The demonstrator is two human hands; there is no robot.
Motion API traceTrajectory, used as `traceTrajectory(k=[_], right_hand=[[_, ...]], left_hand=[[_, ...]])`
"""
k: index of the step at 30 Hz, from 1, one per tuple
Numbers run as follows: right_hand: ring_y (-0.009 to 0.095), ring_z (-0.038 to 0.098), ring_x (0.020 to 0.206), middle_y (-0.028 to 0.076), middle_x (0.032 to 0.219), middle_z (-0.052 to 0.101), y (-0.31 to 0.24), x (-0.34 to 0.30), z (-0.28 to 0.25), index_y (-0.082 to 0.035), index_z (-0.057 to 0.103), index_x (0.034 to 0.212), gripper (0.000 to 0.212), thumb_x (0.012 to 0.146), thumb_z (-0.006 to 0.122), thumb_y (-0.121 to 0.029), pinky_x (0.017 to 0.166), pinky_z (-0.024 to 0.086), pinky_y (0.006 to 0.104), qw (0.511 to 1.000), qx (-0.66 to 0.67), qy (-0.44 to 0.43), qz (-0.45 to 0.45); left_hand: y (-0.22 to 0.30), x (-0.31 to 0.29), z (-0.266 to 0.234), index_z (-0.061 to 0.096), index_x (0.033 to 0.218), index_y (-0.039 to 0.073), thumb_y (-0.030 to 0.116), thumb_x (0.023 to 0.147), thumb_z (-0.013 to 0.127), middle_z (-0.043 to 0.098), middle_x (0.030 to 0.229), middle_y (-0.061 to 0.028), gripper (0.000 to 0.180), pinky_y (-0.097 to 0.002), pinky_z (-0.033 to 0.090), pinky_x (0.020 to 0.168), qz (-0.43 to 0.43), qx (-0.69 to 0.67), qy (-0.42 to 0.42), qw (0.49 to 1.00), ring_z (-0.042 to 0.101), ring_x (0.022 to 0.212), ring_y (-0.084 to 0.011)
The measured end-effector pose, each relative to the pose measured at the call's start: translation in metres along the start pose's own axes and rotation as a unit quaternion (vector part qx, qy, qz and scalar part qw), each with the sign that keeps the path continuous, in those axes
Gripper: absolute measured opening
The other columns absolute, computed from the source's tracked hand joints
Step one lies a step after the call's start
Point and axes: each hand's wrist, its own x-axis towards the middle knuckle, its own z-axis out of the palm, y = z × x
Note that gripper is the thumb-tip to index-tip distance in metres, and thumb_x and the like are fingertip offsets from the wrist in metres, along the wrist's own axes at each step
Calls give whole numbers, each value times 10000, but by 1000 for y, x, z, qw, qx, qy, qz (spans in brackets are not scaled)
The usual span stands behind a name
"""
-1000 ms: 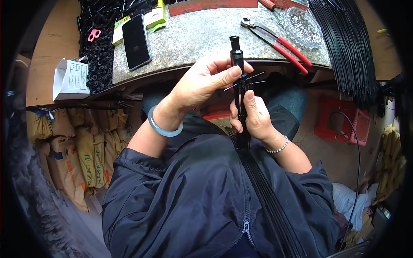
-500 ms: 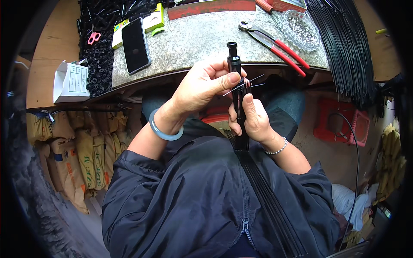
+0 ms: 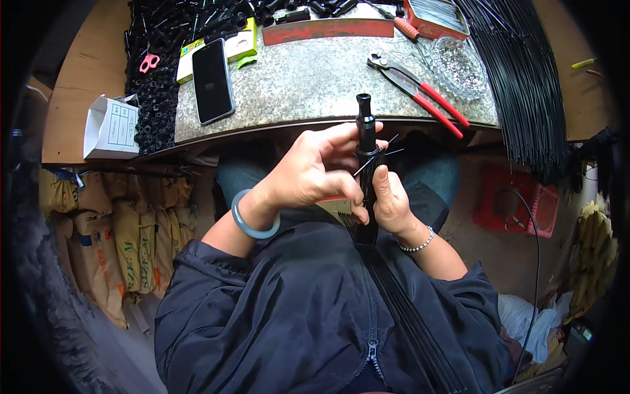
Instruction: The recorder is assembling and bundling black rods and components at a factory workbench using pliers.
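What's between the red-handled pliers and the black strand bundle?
Head view: mainly a clear dish of shiny bits, with bare speckled tabletop toward the near edge.

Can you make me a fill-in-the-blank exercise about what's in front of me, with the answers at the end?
1. The tube-like part rising above the right hand is ____ in colour.
2. The pale blue bangle circles the person's ____ wrist.
3. The pliers on the tabletop have ____ handles.
4. The small scissors, left of the phone, have ____ finger loops.

Missing words: black; left; red; pink.
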Motion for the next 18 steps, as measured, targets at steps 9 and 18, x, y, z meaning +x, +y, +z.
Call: traceTrajectory(k=[9, 18], right_hand=[[126, 476, 418, 61, 492, 493, -3, 0, 0, -12, 506, 711, 685, 958, 242, -594, 435, 385, 227, 998, 37, -33, 25], [118, 475, 429, 61, 503, 495, 2, -1, 2, -23, 511, 735, 668, 910, 331, -643, 442, 379, 220, 997, 68, -35, 29]], left_hand=[[0, -1, -1, 465, 1299, -61, 238, 837, 713, 608, 1177, -190, 604, -313, 485, 921, -46, -76, 17, 996, 601, 1082, -213], [-2, 11, -8, 589, 1123, -5, 185, 944, 572, 657, 1024, -80, 262, -248, 492, 831, -65, -96, -3, 993, 612, 937, -117]])
